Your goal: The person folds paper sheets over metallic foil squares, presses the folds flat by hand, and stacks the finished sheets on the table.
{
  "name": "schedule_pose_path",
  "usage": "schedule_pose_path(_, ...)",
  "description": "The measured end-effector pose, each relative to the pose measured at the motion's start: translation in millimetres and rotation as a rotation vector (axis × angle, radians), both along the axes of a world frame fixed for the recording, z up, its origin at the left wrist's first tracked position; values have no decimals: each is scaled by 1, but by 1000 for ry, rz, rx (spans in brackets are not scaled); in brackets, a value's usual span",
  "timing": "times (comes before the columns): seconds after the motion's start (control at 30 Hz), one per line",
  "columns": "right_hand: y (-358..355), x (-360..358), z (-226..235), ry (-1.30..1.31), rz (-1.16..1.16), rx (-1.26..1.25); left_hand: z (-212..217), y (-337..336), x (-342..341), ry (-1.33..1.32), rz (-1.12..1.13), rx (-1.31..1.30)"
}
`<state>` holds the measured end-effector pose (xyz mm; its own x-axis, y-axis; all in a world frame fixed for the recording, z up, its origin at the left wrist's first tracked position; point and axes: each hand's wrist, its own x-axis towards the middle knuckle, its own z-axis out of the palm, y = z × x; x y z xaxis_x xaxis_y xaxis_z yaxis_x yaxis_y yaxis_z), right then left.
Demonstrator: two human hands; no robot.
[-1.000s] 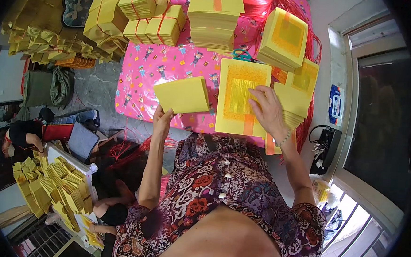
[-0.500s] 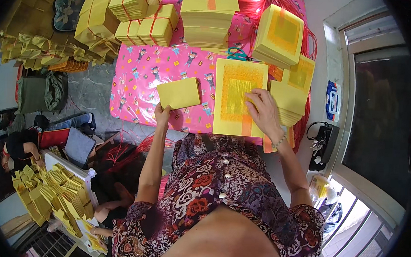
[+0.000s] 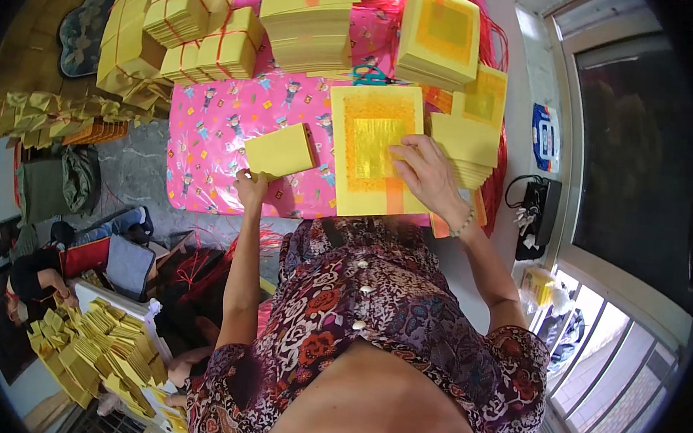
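My left hand [image 3: 251,188] is at the near left corner of a folded yellow paper packet [image 3: 281,150] on the pink table cover. Its thumb is against the packet's edge and the other fingers are curled beside it, partly hidden. To the right lies a large yellow paper sheet [image 3: 340,196] with an orange patterned panel and a shiny gold square in the middle. My right hand [image 3: 428,174] rests on that sheet's right part, its fingers slightly bent and apart, the tips over the gold square. Whether more sheets lie under it, I cannot tell.
Tied bundles of yellow paper [image 3: 228,46] and a tall paper stack [image 3: 306,39] stand at the back. Teal-handled scissors [image 3: 369,76] lie behind the sheet. More stacks [image 3: 466,140] fill the right side. Another person's arm [image 3: 55,282] shows at lower left, near piled yellow paper.
The whole view has shifted, so the table appears farther left. My left fingers have shifted slightly at the packet's corner; my right hand stays on the patterned sheet.
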<state>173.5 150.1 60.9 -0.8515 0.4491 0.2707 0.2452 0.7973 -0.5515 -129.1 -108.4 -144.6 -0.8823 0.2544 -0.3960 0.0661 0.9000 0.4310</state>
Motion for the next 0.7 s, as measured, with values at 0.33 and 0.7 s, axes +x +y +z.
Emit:
schedule_pose_path(0.33,-9,40,34,-290,203,-117,131,49,54,-99,-328,714)
schedule_pose_path(0.7,-5,45,23,-276,226,-149,206,97,133,51,-1253,652)
